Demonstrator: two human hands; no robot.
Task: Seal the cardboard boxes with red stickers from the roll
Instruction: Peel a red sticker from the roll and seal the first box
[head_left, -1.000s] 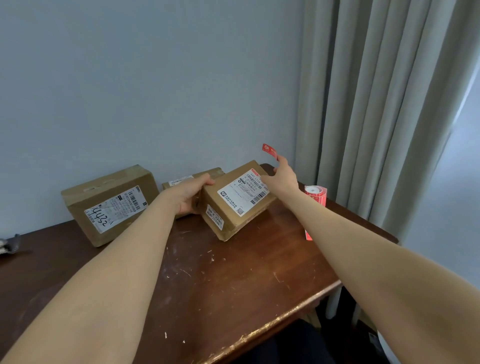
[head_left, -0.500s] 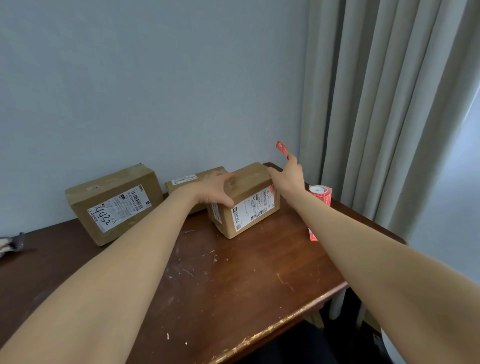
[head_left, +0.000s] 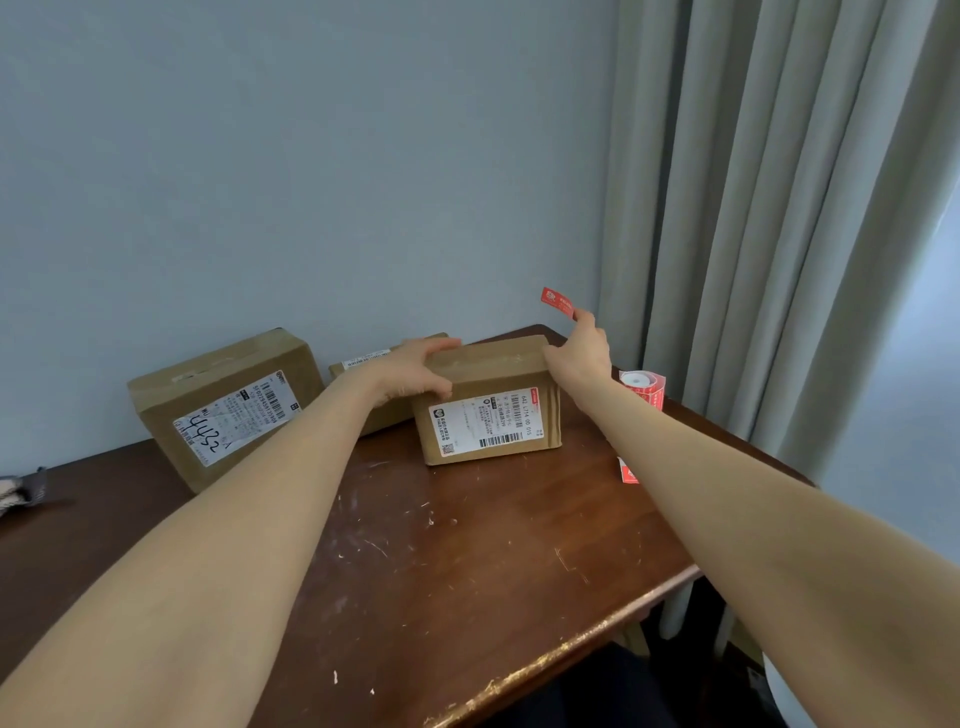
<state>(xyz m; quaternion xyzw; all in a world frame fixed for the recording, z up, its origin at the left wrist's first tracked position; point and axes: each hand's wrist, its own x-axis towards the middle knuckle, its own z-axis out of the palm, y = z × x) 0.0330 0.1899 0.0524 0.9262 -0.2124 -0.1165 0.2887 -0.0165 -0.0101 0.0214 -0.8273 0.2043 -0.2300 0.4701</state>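
A cardboard box (head_left: 488, 421) with a white shipping label on its near face stands on the dark wooden table (head_left: 441, 561). My left hand (head_left: 415, 371) grips its top left corner. My right hand (head_left: 582, 351) rests at the box's top right corner, and a red sticker (head_left: 557, 302) sticks up from a raised fingertip above the box. The sticker roll (head_left: 644, 387) stands just right of the box, partly behind my right forearm, with a red strip (head_left: 628, 473) trailing onto the table.
A larger box (head_left: 228, 405) marked 4452 leans at the back left. A third box (head_left: 363, 364) lies behind my left hand against the wall. Grey curtains (head_left: 779, 208) hang at the right. A cloth-like item (head_left: 21, 491) sits at the left edge.
The middle box has been tipped and turned so its label faces me. Both hands shifted with it. The red sticker stays raised on my right hand.
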